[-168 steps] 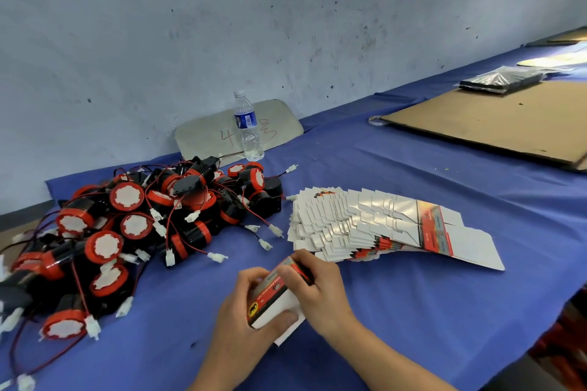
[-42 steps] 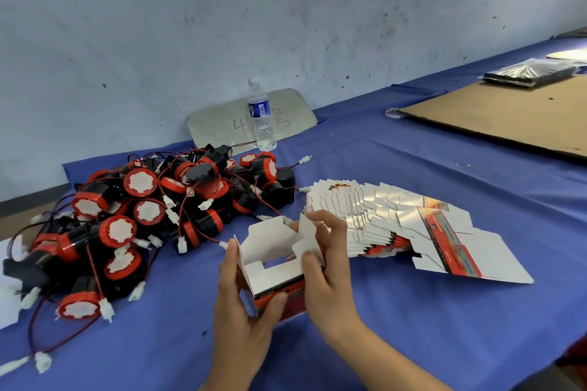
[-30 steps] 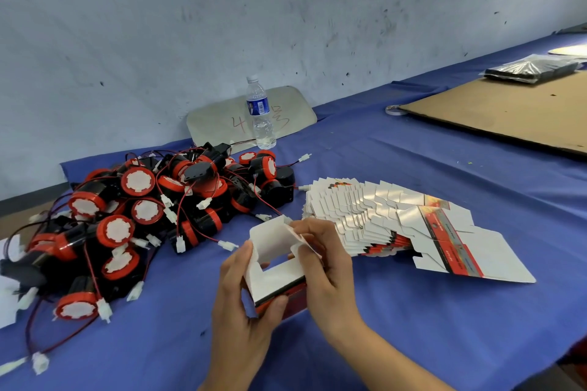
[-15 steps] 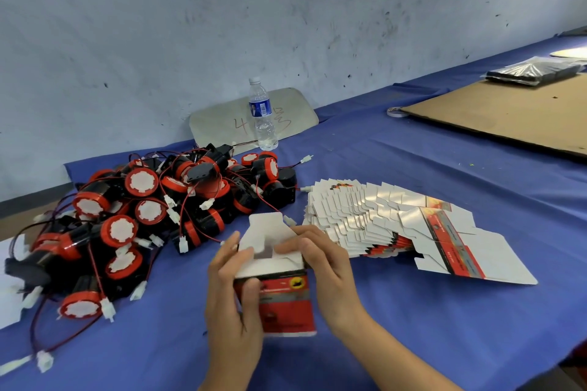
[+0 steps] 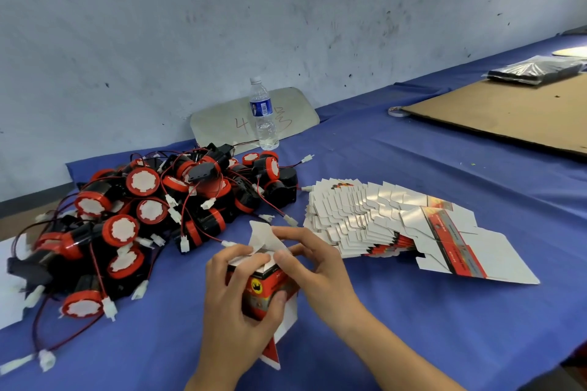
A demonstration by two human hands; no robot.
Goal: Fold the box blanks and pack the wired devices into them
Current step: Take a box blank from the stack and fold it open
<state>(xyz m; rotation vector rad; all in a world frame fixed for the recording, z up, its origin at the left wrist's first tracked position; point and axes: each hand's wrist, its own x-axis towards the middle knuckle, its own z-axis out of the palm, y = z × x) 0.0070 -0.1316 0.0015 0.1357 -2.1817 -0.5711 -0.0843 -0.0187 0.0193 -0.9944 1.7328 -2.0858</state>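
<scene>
My left hand [image 5: 236, 301] grips a small red and white box [image 5: 265, 290], thumb on its front face and fingers over its top. My right hand [image 5: 313, 267] pinches the white end flaps at the box's top, one flap sticking up. A fanned stack of flat box blanks [image 5: 381, 222] lies to the right of my hands on the blue cloth. A heap of black and red wired devices [image 5: 152, 209] with white connectors lies to the left, a few centimetres from the box.
A water bottle [image 5: 263, 114] stands by the wall before a grey panel [image 5: 222, 120]. A big cardboard sheet [image 5: 508, 111] and a black wrapped packet [image 5: 536, 70] lie far right. White paper [image 5: 8, 279] lies at the left edge. The table's front edge runs bottom right.
The flat blank has been opened into a box and turned upright. My hands have moved from tucking the open end to pressing the top flaps down.
</scene>
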